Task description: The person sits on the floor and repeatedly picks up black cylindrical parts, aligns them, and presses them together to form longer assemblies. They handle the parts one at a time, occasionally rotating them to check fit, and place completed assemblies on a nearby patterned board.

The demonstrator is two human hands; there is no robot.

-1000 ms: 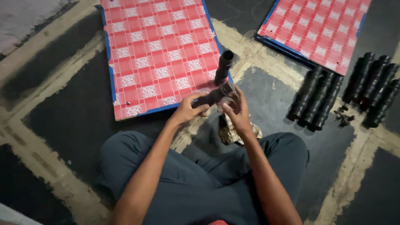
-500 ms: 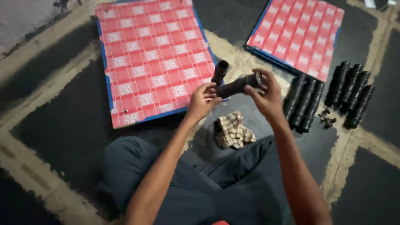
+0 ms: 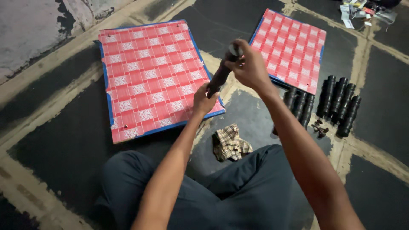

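Far left there's a patch of pale, worn wall or slab (image 3: 30, 34), then the big red checkered board (image 3: 149, 76) with a blue edge lying flat on the floor (image 3: 55, 140), which is dark squares split by dirty tan strips. Just right of that board the left hand (image 3: 203, 100) is wrapped around the bottom end of a dark turned leg (image 3: 219, 76), a long cylinder-ish piece held up in the air over the board's right edge. Its long axis runs steeply, low end down-left in the left hand, top end up and to the right, tilted away from the person. The right hand (image 3: 249, 66) is clamped around that top end, fingers curled over a pale round cap (image 3: 235, 50) there. So both hands are grasping the same piece, one at each end. Below the hands a crumpled plaid rag (image 3: 230, 142) sits on the floor just in front of the dark trousers (image 3: 238, 191). Further right is a second, smaller red checkered board (image 3: 294, 47), and beside it two rows of more dark legs (image 3: 338, 104) lying side by side, with some small dark bits (image 3: 318, 127) between the rows. Top right corner has a little pile of clutter (image 3: 362, 10), too small to make out.
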